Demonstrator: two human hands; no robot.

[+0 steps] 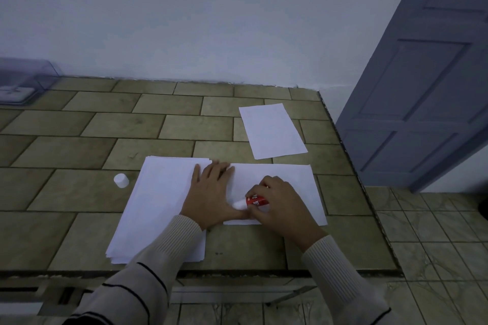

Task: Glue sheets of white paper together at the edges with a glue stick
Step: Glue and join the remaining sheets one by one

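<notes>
right hand (280, 203) gripping glue stick (252, 202) | left hand (211, 192) flat, pinning sheet (290, 182) | risk: glue smearing onto stack (158, 206)

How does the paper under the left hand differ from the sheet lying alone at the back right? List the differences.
The paper under the left hand is a thick stack with many edges showing at its front corner; the lone sheet looks single and flat.
The stack is pressed by a palm and overlapped by the sheet being glued; the lone sheet lies untouched, apart from everything.
The stack sits near the counter's front edge; the lone sheet is nearer the wall.
Both are plain white.
</notes>
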